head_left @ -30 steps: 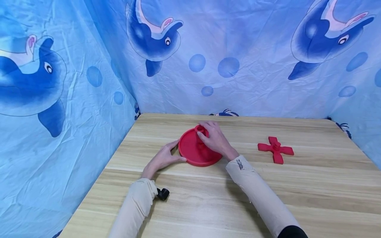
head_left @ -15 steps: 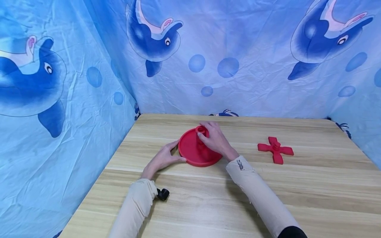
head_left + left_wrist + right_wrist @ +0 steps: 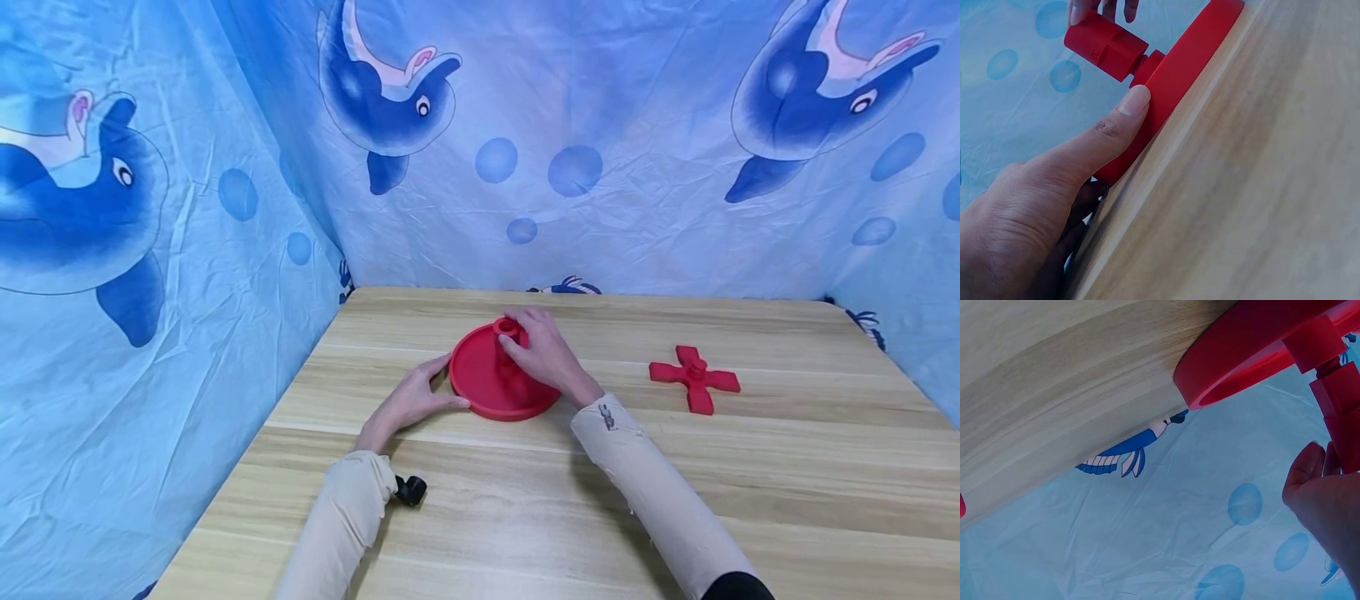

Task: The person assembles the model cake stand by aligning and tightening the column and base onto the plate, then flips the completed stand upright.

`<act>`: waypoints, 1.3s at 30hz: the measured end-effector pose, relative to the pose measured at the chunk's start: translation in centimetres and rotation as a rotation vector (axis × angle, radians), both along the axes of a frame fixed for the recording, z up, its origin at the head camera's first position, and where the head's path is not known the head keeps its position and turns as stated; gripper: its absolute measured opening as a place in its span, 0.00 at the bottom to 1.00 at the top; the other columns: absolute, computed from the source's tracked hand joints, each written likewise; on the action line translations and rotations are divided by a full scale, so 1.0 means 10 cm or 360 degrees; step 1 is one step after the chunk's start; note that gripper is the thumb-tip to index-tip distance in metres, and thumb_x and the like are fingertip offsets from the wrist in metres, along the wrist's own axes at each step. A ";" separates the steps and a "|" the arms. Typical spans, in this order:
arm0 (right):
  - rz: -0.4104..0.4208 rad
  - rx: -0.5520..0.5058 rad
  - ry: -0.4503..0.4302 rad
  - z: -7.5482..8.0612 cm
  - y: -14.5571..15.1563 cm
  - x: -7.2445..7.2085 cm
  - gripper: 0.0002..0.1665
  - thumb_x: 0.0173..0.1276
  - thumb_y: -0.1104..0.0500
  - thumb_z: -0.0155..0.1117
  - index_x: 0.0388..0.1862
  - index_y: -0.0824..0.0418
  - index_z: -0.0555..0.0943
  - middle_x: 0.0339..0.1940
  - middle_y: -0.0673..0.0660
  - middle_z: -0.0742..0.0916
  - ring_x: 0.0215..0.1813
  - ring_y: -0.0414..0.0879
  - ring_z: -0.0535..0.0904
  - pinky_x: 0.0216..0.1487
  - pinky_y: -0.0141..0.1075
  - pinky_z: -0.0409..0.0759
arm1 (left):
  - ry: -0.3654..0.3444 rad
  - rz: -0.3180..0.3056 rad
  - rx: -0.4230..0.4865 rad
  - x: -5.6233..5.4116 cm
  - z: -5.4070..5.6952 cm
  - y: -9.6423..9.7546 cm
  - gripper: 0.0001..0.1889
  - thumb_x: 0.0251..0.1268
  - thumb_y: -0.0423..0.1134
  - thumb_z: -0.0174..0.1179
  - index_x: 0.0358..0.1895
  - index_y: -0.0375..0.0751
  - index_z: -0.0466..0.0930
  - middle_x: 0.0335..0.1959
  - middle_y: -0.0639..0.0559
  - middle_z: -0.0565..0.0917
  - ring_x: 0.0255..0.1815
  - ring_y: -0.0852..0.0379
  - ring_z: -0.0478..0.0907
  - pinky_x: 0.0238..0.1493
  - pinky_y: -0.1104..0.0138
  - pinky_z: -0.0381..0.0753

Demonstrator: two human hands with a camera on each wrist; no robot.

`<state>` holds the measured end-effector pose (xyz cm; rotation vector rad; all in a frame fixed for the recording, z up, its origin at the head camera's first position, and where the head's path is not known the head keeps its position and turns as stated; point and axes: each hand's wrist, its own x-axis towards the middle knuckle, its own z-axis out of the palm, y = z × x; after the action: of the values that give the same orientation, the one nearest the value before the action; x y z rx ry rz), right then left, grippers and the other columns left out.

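Observation:
A shallow round red tray (image 3: 476,375) with a raised rim lies on the wooden table. My left hand (image 3: 412,398) holds its left side, thumb on the near rim and fingers round the far left edge. From the tray's middle rises a short red stub (image 3: 1315,344). Above it stands a red faceted tube (image 3: 1107,45) with a hollow top, and a narrower neck shows between the two. My right hand (image 3: 542,346) grips the tube near its upper end, thumb on the left side and fingers behind.
A red four-armed cross piece (image 3: 696,379) with a central knob lies to the right on the table (image 3: 787,483). Blue dolphin-print cloth (image 3: 637,225) hangs behind the table and along its left side. A small black device (image 3: 410,490) sits at the left cuff.
The tube's top has shifted slightly to the right with my right hand's fingers. My left hand and the tray have stayed in place.

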<state>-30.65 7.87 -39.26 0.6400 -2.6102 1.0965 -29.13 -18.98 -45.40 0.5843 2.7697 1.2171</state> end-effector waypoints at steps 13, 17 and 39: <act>-0.0007 -0.0001 -0.0057 0.02 0.00 0.00 0.32 0.74 0.53 0.68 0.73 0.62 0.75 0.66 0.62 0.78 0.70 0.57 0.68 0.60 0.53 0.82 | -0.0001 -0.0002 0.0010 -0.02 -0.02 -0.01 0.55 0.53 0.62 0.78 0.82 0.50 0.60 0.78 0.53 0.67 0.79 0.50 0.60 0.76 0.51 0.63; -0.0026 -0.0008 -0.0070 0.01 0.00 -0.01 0.33 0.73 0.52 0.70 0.72 0.63 0.75 0.66 0.62 0.78 0.69 0.57 0.69 0.60 0.52 0.82 | -0.0005 -0.0002 0.0010 -0.02 -0.03 -0.01 0.55 0.53 0.62 0.78 0.82 0.50 0.60 0.78 0.53 0.67 0.79 0.50 0.60 0.76 0.50 0.63; -0.0039 -0.0004 -0.0057 0.02 0.01 0.00 0.33 0.73 0.52 0.69 0.72 0.63 0.75 0.66 0.63 0.78 0.69 0.58 0.69 0.61 0.53 0.81 | 0.0000 0.0004 -0.0001 -0.02 -0.03 -0.01 0.55 0.53 0.62 0.77 0.82 0.50 0.60 0.78 0.53 0.67 0.79 0.50 0.61 0.76 0.50 0.63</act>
<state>-30.63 7.95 -39.02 0.5914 -2.6394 1.1140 -29.35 -19.06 -45.71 0.5807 2.7719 1.2164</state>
